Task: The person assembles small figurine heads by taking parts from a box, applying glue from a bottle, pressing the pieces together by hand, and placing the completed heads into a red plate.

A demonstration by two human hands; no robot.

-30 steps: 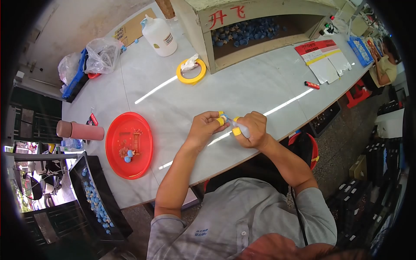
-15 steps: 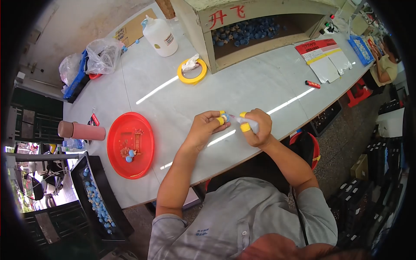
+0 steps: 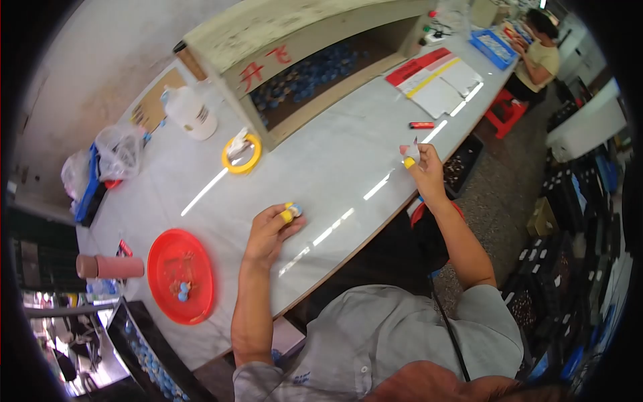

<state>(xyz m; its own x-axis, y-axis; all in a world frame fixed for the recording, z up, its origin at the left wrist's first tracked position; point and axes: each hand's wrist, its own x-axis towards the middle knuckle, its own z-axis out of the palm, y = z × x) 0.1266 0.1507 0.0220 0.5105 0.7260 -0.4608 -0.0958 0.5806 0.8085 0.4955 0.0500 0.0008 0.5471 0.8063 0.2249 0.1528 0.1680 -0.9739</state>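
My left hand (image 3: 266,234) is closed above the table, pinching a small blue piece (image 3: 297,210) with a pale part between fingertips wrapped in yellow. Farther to the right, my right hand (image 3: 429,174) is wrapped round a small whitish squeeze bottle (image 3: 413,154) with a thin nozzle pointing up. The two hands are well apart. A red plastic tray (image 3: 161,309), left of my left arm, has a few similar blue pieces (image 3: 183,289) in it.
A roll of yellow tape (image 3: 253,161), a white jug (image 3: 194,119), a pink bottle (image 3: 120,266) and a red lighter (image 3: 422,125) stand or lie on the table. Behind is a wooden box (image 3: 288,63) of blue pieces. A black bin (image 3: 130,348) sits left; a co-worker (image 3: 540,61) sits far right.
My hands have moved apart; the right one carried the squeeze bottle away to the right, and its nozzle now points upward. The left still holds the blue piece. The view has turned.
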